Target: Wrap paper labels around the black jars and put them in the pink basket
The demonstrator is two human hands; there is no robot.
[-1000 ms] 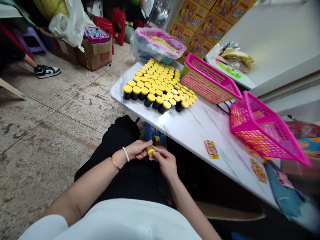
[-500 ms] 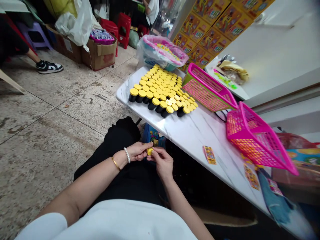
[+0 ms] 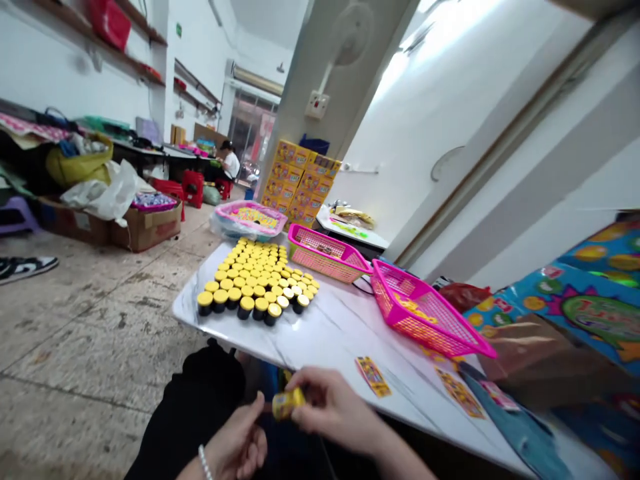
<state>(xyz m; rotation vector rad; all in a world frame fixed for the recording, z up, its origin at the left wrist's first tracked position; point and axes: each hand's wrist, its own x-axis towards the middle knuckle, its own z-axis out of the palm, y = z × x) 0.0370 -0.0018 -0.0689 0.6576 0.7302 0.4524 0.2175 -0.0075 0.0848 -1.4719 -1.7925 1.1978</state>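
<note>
My right hand [image 3: 335, 410] pinches a small yellow jar [image 3: 287, 403] with printing on its side between thumb and fingers, just past the table's front edge. Close to the jar's left side is my left hand [image 3: 240, 437], thumb raised and apart from loosely curled fingers, with nothing visible in it. Rows of black jars with yellow lids [image 3: 250, 277] stand together on the marbled white table [image 3: 320, 333]. To the right of the jar in my hand, a stack of printed yellow labels [image 3: 373, 377] lies on the table.
Two pink mesh baskets, one farther [image 3: 325, 257] and one nearer [image 3: 420, 310], stand along the table's back. More labels [image 3: 459, 393] lie at the right by a blue cloth [image 3: 515, 427]. A plastic-lined basin [image 3: 250, 220] of colourful pieces sits at the far end. A person [image 3: 230, 163] sits far back.
The view has tilted up, and both hands appear lower. My left hand has come away from the small yellow jar, which my right hand now holds with its printed side showing.
</note>
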